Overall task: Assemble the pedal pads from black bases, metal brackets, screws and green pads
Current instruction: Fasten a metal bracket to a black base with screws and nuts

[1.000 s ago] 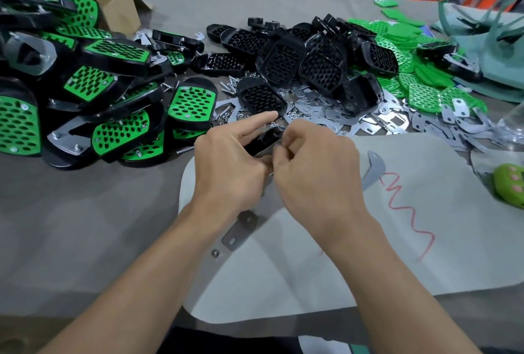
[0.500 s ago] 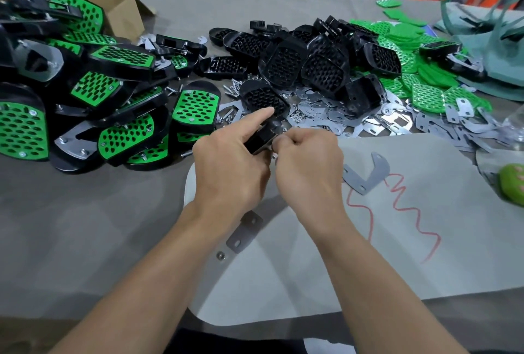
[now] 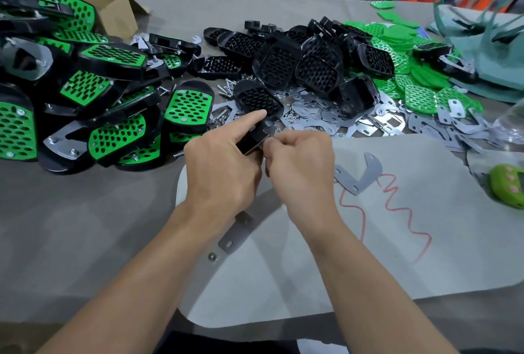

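Pale mat (image 3: 368, 254) lies on the bench (image 3: 71, 226); all places below are given against it.

- Near left edge of mat: one small nut (image 3: 212, 256). Just beyond it a flat dark bracket (image 3: 236, 230), partly under the left wrist.
- Above the mat's left part, both hands meet, raised off the surface.
- Left hand (image 3: 224, 172): fingers wrapped round a black base (image 3: 255, 138), gripping it. Index finger straight, laid along the top of the base.
- Right hand (image 3: 300, 166): fingers curled, tips drawn together against the right edge of the same base. Cannot tell whether they pinch a small part or the base itself, since the tips are hidden.
- On the mat, right of the hands: one grey angled bracket (image 3: 358, 176), lying flat and apart from the hands. A red scribble (image 3: 397, 206) runs beside and below it.
- Off the mat's right edge: a green rounded object (image 3: 507, 186), partly cut off.
- Along the mat's far edge: a spread of loose metal brackets (image 3: 340, 118), with screws (image 3: 226, 90) scattered toward the far left corner.
- Left of the mat: a heap of finished pedal pads (image 3: 85, 104), green on black.
- Beyond the mat: a pile of bare black bases (image 3: 297, 61). Loose green pads (image 3: 411, 81) lie beyond its right part.
- Far beyond the left corner: an open cardboard box (image 3: 119, 10).
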A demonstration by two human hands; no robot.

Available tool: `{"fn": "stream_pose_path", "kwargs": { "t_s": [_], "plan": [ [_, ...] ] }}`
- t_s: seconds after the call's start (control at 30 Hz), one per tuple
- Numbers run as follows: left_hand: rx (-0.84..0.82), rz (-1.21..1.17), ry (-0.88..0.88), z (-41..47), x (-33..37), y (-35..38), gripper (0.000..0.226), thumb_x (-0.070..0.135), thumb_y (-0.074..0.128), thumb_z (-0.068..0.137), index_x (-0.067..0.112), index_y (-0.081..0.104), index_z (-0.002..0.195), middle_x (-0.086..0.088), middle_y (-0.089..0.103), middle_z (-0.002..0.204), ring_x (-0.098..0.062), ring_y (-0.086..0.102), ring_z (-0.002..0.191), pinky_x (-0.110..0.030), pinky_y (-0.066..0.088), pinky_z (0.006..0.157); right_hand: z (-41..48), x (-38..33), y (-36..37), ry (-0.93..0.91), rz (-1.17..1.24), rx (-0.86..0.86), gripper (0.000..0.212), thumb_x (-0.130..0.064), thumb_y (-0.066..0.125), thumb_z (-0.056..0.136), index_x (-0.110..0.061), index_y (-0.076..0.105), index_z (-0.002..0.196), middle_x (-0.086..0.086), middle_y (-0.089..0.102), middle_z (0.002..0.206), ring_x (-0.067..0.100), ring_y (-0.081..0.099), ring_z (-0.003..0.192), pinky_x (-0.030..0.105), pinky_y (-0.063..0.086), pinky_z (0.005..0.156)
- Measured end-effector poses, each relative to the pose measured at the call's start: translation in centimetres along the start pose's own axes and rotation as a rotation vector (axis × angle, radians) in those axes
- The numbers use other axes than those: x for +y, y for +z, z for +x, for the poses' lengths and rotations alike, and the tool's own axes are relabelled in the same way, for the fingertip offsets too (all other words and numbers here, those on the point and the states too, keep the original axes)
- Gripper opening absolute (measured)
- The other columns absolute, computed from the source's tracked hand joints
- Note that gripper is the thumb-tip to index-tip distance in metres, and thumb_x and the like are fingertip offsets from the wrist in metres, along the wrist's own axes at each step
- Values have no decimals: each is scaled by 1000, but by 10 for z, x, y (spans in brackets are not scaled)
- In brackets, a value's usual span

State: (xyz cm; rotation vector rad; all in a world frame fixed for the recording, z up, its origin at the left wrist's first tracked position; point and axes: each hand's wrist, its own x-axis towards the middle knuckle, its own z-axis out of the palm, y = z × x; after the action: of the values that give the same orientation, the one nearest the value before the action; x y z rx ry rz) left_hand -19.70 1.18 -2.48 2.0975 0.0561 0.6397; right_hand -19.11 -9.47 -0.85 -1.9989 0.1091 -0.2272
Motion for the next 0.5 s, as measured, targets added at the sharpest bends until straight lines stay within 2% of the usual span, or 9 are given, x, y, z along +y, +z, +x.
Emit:
{"fn": "stream_pose_path", "kwargs": {
  "t_s": [0.07, 0.2, 0.3, 0.37, 0.43, 0.5],
  "plan": [
    [5, 10, -1, 0, -1, -1, 53, 8, 81, 73, 32, 76, 120, 9, 78, 105, 2, 68, 95, -7, 48, 83, 2, 0, -1, 61, 71, -59, 24, -18, 61, 75, 2, 57, 62, 21, 51, 57, 24, 39, 53, 35, 34, 52],
    [-18, 22, -8, 0, -1, 0, 54, 7, 81, 72, 31, 76, 120, 9, 78, 108, 0, 69, 98, -6, 47, 86, 2, 1, -4, -37, -85, 41, 18, -24, 65, 80, -13, 68, 65, -1, 65, 54, 19, 63, 58, 31, 51, 57],
    [-10, 38, -13, 0, -1, 1, 52, 9, 81, 74, 32, 76, 120, 8, 78, 106, -1, 69, 97, -1, 43, 83, 0, 0, -1, -73, -113, 56, 19, -20, 65, 84, -13, 67, 66, 0, 64, 56, 22, 61, 59, 32, 49, 58],
    [-3, 58, 6, -1, -1, 1, 51, 10, 80, 74, 32, 75, 120, 6, 79, 103, -3, 66, 97, 2, 41, 80, -1, 2, 3, -57, -97, 53, 21, -17, 63, 85, -6, 64, 66, 5, 61, 55, 25, 57, 57, 33, 44, 55],
    [-18, 61, 27, -3, -2, 0, 52, 8, 80, 74, 32, 75, 121, 4, 79, 99, -7, 68, 90, -7, 47, 78, -2, 3, 7, 61, 40, 48, 21, -14, 62, 81, 2, 61, 67, 17, 56, 56, 25, 46, 53, 34, 37, 52],
    [-13, 55, 40, -5, -2, -1, 55, 5, 77, 73, 31, 75, 122, 2, 79, 95, -10, 69, 84, -17, 50, 76, -2, 0, 6, 273, 306, 0, 21, -6, 62, 77, 8, 58, 62, 19, 51, 52, 20, 38, 50, 31, 30, 51]
  ]
}}
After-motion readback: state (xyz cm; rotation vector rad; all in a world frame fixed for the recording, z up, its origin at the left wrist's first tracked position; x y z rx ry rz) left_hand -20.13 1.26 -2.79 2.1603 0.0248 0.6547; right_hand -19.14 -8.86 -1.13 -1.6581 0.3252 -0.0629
